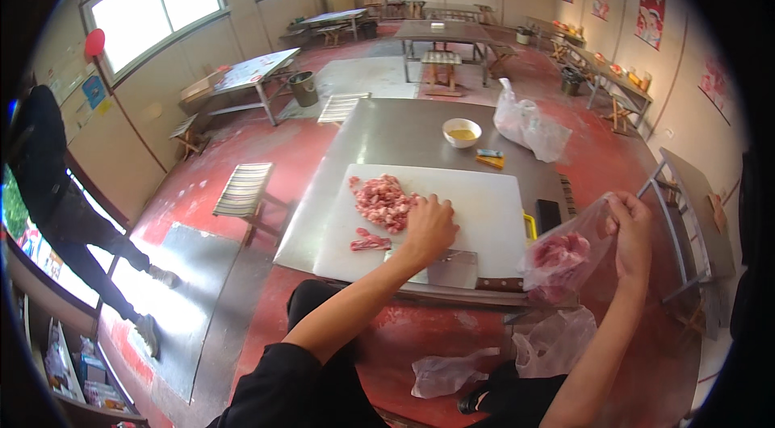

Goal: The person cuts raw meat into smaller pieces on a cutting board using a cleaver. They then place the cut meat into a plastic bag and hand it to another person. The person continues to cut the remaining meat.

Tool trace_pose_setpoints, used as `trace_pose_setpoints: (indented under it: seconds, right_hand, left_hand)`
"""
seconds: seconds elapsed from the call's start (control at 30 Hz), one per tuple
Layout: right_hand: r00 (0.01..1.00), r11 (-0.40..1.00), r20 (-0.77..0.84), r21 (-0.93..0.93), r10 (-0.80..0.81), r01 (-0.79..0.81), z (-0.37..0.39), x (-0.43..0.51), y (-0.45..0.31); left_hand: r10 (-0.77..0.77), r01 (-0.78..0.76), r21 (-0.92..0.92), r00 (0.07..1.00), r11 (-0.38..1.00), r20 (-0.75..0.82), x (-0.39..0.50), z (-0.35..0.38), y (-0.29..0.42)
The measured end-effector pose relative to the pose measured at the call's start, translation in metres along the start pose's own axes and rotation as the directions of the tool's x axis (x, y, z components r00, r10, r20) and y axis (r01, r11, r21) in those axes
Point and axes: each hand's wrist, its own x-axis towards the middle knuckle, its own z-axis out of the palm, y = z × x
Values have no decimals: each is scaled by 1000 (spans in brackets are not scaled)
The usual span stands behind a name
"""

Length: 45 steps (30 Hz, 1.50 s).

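Note:
My left hand is over the white cutting board, fingers curled down at the right edge of a pile of diced raw meat; whether anything is between its fingers is hidden. A few meat strips lie below the pile. The cleaver lies flat at the board's near edge, its wooden handle pointing right, under my left forearm's right side. With my right hand I grip the top of a clear plastic bag that holds larger pieces of raw meat, at the board's near right corner.
Farther back on the metal table are a white bowl of yellowish contents, small packets and a filled plastic bag. A black phone-like object lies right of the board. A striped folding stool and another person are at left.

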Motion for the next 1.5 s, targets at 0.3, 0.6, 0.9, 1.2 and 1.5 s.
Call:
trace_pose_setpoints:
  seconds: [0.3,0.6,0.9,1.2,1.5]
  right_hand:
    - [1000,1000,19,-21,-16,16,-9,7,13]
    - [1000,999,-13,-52,-10,9,2,-7,-10]
    - [1000,1000,-6,-5,2,-2,4,-10,-12]
    - [998,998,-61,48,33,-30,-6,-8,-7]
    - [998,985,-23,163,-54,57,6,-17,-18]
  left_hand:
    - [-120,198,-259,950,945,287,39,27,-36]
    - [221,646,-633,753,-426,620,39,5,-59]
    - [369,45,-982,923,184,111,41,-70,149]
    - [536,-520,-461,837,719,-109,24,5,191]
    - [-53,84,-934,996,348,69,23,-14,115]
